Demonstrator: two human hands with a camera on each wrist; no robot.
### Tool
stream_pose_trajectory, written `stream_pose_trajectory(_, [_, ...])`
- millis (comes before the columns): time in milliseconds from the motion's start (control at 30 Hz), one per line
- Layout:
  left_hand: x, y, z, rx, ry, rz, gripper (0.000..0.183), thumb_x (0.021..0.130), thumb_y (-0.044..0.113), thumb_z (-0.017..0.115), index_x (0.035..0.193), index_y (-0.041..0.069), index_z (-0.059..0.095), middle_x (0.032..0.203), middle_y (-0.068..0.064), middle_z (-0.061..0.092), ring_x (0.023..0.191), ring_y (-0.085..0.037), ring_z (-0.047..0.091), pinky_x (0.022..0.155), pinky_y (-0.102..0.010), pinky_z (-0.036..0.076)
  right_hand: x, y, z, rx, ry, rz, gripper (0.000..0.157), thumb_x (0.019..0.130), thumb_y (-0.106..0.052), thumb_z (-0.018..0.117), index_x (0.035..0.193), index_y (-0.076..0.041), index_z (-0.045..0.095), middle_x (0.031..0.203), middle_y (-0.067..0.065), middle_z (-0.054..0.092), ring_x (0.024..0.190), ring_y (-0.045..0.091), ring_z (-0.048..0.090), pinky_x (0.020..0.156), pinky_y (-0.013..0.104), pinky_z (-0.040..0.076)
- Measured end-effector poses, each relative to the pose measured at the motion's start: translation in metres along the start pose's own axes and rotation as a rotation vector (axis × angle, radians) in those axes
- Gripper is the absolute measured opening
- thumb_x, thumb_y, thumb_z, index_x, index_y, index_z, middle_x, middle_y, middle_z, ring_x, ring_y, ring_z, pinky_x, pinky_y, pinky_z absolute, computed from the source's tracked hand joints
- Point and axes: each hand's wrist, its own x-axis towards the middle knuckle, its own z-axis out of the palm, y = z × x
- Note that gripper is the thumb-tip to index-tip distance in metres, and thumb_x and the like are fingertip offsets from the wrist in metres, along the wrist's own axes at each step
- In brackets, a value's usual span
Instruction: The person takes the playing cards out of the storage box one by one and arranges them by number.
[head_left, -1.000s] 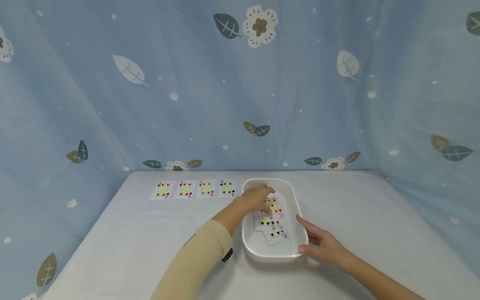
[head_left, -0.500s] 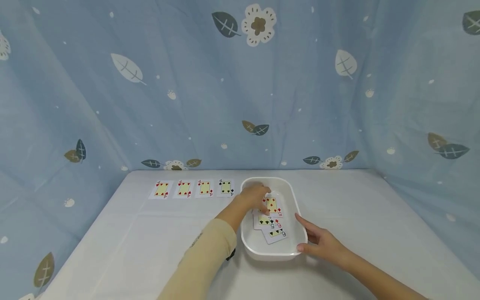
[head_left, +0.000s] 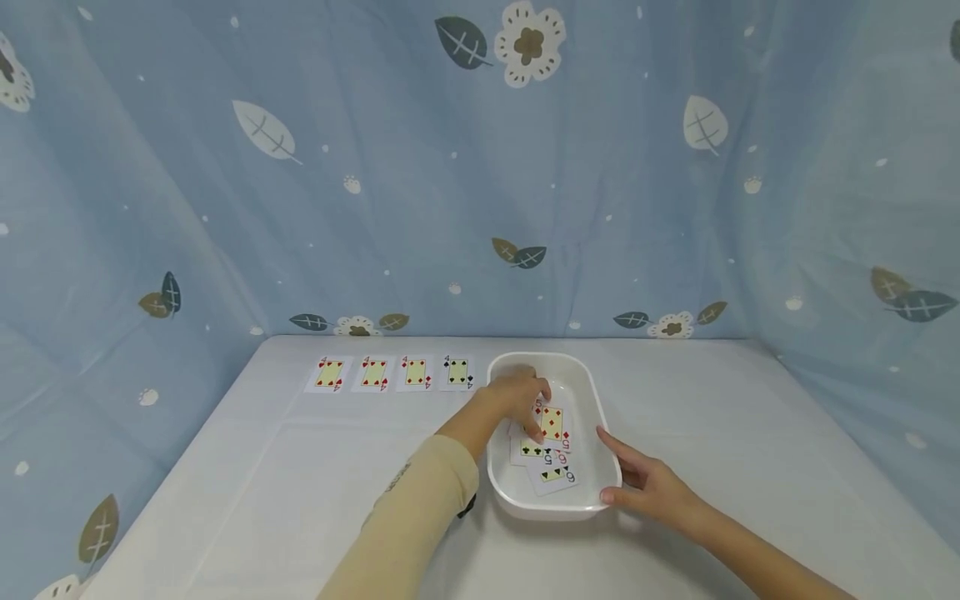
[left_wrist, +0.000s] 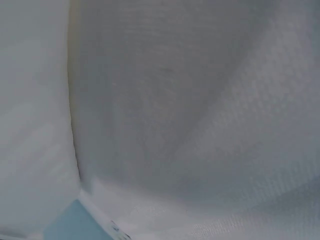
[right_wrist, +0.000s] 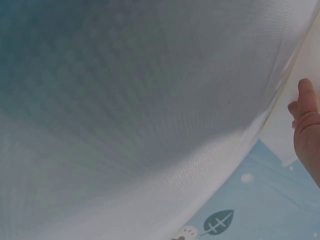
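A white plastic tub stands on the table with several playing cards in it. Inside it, my left hand reaches down with bent fingers and pinches a five of diamonds by its left side. A black five lies partly under that card, and a black six lies nearest the tub's front. My right hand grips the tub's right side, thumb near the front corner and fingers along the wall. In the right wrist view that hand shows at the right edge. Mostly pale, blurred cloth fills the left wrist view.
Left of the tub runs a row of face-up fours: two hearts, a four of diamonds and a black four. White cloth covers the table. A blue patterned curtain hangs along the back and sides.
The five of diamonds has slid slightly toward the front of the tub under my left hand, showing its upper corner. My right hand stays on the tub. The head view has shifted a little.
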Motion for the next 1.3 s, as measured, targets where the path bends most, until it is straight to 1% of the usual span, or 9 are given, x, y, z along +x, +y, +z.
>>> stream_pose_trajectory(100, [-0.0004, 0.0009, -0.0002, -0.036, -0.013, -0.007, 0.069, 0.055, 0.048, 0.082, 0.114, 0.027, 0.053, 0.099, 0.008, 0.045, 0.090, -0.008, 0.043, 0.078, -0.023, 0.042, 0.0002, 0.0004, -0.0001, -0.001, 0.004, -0.006, 0.079, 0.079, -0.015, 0.070, 0.143, -0.003, 0.024, 0.142, 0.031, 0.023, 0.114, 0.046, 0.047, 0.083, 0.031, 0.050])
stream_pose_trajectory(267, [-0.0011, 0.0022, -0.0012, -0.071, -0.043, -0.019, 0.074, 0.057, 0.046, 0.082, 0.122, 0.030, 0.049, 0.105, 0.009, 0.047, 0.095, -0.008, 0.044, 0.083, -0.027, 0.041, -0.0003, -0.0007, 0.0003, -0.015, 0.015, 0.008, 0.080, 0.078, -0.017, 0.071, 0.142, -0.004, 0.025, 0.141, 0.031, 0.025, 0.113, 0.045, 0.049, 0.081, 0.030, 0.051])
stream_pose_trajectory(467, [-0.0021, 0.0016, -0.0013, -0.098, -0.071, -0.015, 0.071, 0.058, 0.044, 0.082, 0.119, 0.030, 0.051, 0.105, 0.008, 0.045, 0.093, -0.009, 0.044, 0.081, -0.027, 0.042, -0.0005, -0.0017, 0.0006, -0.014, 0.010, 0.007, 0.080, 0.078, -0.016, 0.070, 0.143, -0.003, 0.025, 0.141, 0.032, 0.025, 0.112, 0.046, 0.049, 0.081, 0.031, 0.051])
stream_pose_trajectory(700, [-0.0022, 0.0019, -0.0014, -0.152, -0.082, 0.021, 0.076, 0.057, 0.039, 0.084, 0.121, 0.025, 0.044, 0.109, 0.007, 0.045, 0.097, -0.009, 0.042, 0.085, -0.025, 0.041, -0.0004, -0.0008, 0.0003, -0.003, 0.004, 0.008, 0.079, 0.079, -0.016, 0.070, 0.143, -0.003, 0.024, 0.141, 0.032, 0.024, 0.114, 0.046, 0.048, 0.081, 0.030, 0.051])
stream_pose_trajectory(933, [-0.0018, 0.0023, -0.0016, -0.152, -0.065, 0.079, 0.079, 0.059, 0.034, 0.084, 0.125, 0.028, 0.041, 0.118, 0.007, 0.044, 0.103, -0.007, 0.043, 0.090, -0.025, 0.041, -0.0002, -0.0021, -0.0016, -0.017, 0.000, -0.024, 0.078, 0.079, -0.015, 0.069, 0.142, -0.002, 0.025, 0.141, 0.033, 0.024, 0.113, 0.046, 0.048, 0.081, 0.030, 0.051])
stream_pose_trajectory(1000, [-0.0013, 0.0014, -0.0012, -0.170, -0.058, 0.106, 0.075, 0.062, 0.031, 0.083, 0.125, 0.029, 0.042, 0.115, 0.007, 0.044, 0.101, -0.007, 0.044, 0.089, -0.024, 0.042, 0.0002, -0.0016, -0.0016, -0.021, -0.002, -0.027, 0.078, 0.079, -0.015, 0.069, 0.142, -0.001, 0.024, 0.140, 0.034, 0.024, 0.113, 0.047, 0.048, 0.081, 0.030, 0.051])
stream_pose_trajectory(1100, [-0.0004, 0.0002, -0.0007, -0.201, -0.043, 0.153, 0.064, 0.067, 0.023, 0.080, 0.122, 0.027, 0.048, 0.106, 0.007, 0.045, 0.091, -0.006, 0.048, 0.081, -0.019, 0.043, 0.0002, -0.0010, -0.0013, -0.018, 0.004, -0.010, 0.078, 0.079, -0.015, 0.069, 0.142, -0.002, 0.024, 0.141, 0.033, 0.024, 0.113, 0.046, 0.048, 0.081, 0.030, 0.051])
stream_pose_trajectory(1200, [0.0014, -0.0006, -0.0002, -0.220, -0.024, 0.185, 0.052, 0.072, 0.015, 0.076, 0.118, 0.026, 0.054, 0.097, 0.008, 0.046, 0.081, -0.006, 0.048, 0.073, -0.016, 0.042, -0.0001, -0.0019, -0.0010, -0.026, 0.016, 0.003, 0.079, 0.079, -0.016, 0.070, 0.142, -0.003, 0.025, 0.140, 0.033, 0.025, 0.113, 0.046, 0.048, 0.081, 0.030, 0.051])
stream_pose_trajectory(1300, [0.0027, -0.0015, 0.0000, -0.229, 0.002, 0.201, 0.044, 0.076, 0.012, 0.072, 0.116, 0.025, 0.058, 0.096, 0.008, 0.049, 0.082, -0.006, 0.048, 0.072, -0.015, 0.042, -0.0003, -0.0029, -0.0008, -0.039, 0.018, 0.003, 0.078, 0.079, -0.016, 0.069, 0.142, -0.002, 0.025, 0.140, 0.033, 0.025, 0.112, 0.046, 0.049, 0.080, 0.031, 0.052])
